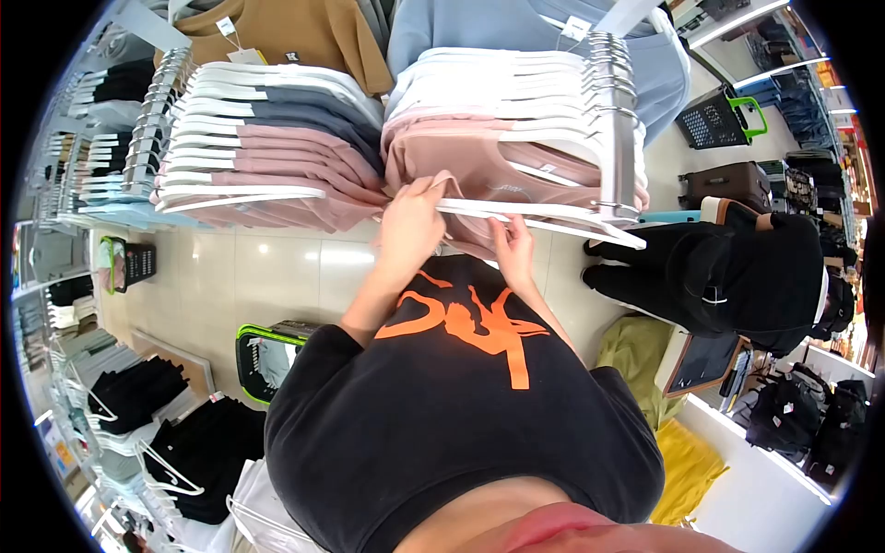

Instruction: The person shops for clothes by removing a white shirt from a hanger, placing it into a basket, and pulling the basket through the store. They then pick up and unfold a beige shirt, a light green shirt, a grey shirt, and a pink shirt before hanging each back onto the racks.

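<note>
Pink shirts (456, 158) hang on white hangers from a metal rail (613, 138) in front of me. My left hand (412, 221) is closed on the shoulder of the nearest pink shirt, where the fabric bunches over the end of its white hanger (576, 218). Just right of it, my right hand (513, 247) pinches the same shirt's fabric beside the hanger's lower bar. Past my left hand, a second row of pink shirts (286, 152) hangs on white hangers.
Brown (277, 28) and blue (489, 23) shirts hang behind the rows. A person in black (737, 267) stands at the right near a suitcase (728, 184). Shopping baskets (241, 364) stand on the tiled floor (277, 276). Black clothes (207, 452) lie at the lower left.
</note>
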`<state>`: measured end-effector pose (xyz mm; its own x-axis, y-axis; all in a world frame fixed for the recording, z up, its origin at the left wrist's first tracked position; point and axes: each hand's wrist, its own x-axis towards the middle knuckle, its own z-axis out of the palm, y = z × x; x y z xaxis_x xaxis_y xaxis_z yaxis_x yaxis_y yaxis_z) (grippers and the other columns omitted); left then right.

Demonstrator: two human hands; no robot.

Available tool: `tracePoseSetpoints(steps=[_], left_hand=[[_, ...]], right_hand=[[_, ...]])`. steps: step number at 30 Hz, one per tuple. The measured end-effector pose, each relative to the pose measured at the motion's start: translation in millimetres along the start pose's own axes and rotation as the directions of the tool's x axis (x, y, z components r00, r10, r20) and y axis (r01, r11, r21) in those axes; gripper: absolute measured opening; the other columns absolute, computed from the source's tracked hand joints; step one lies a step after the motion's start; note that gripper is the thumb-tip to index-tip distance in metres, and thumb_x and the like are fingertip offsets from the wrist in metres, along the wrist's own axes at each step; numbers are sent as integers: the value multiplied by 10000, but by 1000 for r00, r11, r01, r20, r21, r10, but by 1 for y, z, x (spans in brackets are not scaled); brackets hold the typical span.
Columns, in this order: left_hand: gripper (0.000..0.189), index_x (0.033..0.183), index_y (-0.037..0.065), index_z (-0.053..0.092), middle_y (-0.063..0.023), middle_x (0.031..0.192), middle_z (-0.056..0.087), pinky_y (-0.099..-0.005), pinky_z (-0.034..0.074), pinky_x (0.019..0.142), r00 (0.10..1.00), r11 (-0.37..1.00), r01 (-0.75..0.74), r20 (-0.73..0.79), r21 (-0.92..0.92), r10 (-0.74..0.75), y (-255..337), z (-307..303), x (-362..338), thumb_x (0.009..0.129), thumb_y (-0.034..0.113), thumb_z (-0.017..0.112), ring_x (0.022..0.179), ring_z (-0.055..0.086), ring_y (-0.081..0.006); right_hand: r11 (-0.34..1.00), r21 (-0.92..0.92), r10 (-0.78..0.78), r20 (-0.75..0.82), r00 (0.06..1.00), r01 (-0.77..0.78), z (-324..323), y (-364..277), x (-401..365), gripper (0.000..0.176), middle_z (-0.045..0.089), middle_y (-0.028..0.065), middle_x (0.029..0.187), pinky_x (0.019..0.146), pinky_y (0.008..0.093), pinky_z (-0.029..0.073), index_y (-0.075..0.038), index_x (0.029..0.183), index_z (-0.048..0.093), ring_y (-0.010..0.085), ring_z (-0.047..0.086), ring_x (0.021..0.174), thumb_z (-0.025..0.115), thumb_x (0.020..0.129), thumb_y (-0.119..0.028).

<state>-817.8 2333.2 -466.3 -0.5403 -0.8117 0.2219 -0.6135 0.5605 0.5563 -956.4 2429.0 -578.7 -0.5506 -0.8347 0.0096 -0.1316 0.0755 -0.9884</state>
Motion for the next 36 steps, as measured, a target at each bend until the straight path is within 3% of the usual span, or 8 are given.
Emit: tracePoseSetpoints(steps=[6,10,13,16,23,28,32,36], left_hand=[[284,914,-40,566,-204,882,564,-392,423,769,995,951,-98,-13,-293,98,89,38,16,655,-7,457,857,527,-349],[244,893,-40,559,-218,858,554,-409,421,762,994,970,-105,-49,-221,97,118,51,24,681,41,470,834,513,-367],[269,905,-25,553,-205,831,536,-413,421,723,997,997,-19,-74,78,25,148,55,18,702,150,531,784,481,-359],[361,900,-3,566,-168,825,531,-389,398,737,955,1000,-7,-296,10,10,169,60,10,697,295,589,771,460,-321],[437,895,52,593,-105,805,542,-352,381,685,891,982,182,-432,59,-139,168,83,9,643,402,663,726,438,-277],[330,893,90,602,-120,916,521,-377,379,743,893,981,187,-426,52,-147,177,92,7,687,345,631,821,433,-298],[323,918,76,596,-157,989,481,-400,374,794,903,991,134,-413,8,-119,176,88,4,702,316,621,919,420,-327],[305,946,91,599,-198,1049,461,-391,333,865,909,995,94,-405,-30,-98,172,87,2,704,275,624,1012,399,-335]], right_hand=[[992,-62,-103,162,981,114,-17,-11,7,241,609,126,810,657,266,446,19,952,491,133,575,764,589,763,-94],[982,-62,-158,249,955,178,-19,1,13,243,589,120,834,676,264,433,16,955,480,134,555,786,585,762,-86],[973,-35,-208,292,934,227,-20,6,16,245,573,115,852,691,262,424,14,958,471,135,540,802,582,761,-80],[963,1,-255,330,909,270,-18,11,18,248,557,110,870,705,261,414,12,961,463,135,525,818,579,760,-74],[953,116,-304,356,884,281,-10,33,10,255,521,99,912,739,258,392,7,968,443,137,491,855,572,759,-60],[963,230,-173,141,975,137,-47,80,-21,262,494,90,942,762,255,376,4,973,428,138,466,881,567,758,-50],[859,503,51,-270,961,96,-112,117,-34,238,469,81,944,766,247,364,-3,946,417,132,442,884,559,757,-32],[982,168,-49,-201,978,84,-186,100,-32,240,547,54,786,650,253,410,2,895,467,128,513,703,580,684,6]])
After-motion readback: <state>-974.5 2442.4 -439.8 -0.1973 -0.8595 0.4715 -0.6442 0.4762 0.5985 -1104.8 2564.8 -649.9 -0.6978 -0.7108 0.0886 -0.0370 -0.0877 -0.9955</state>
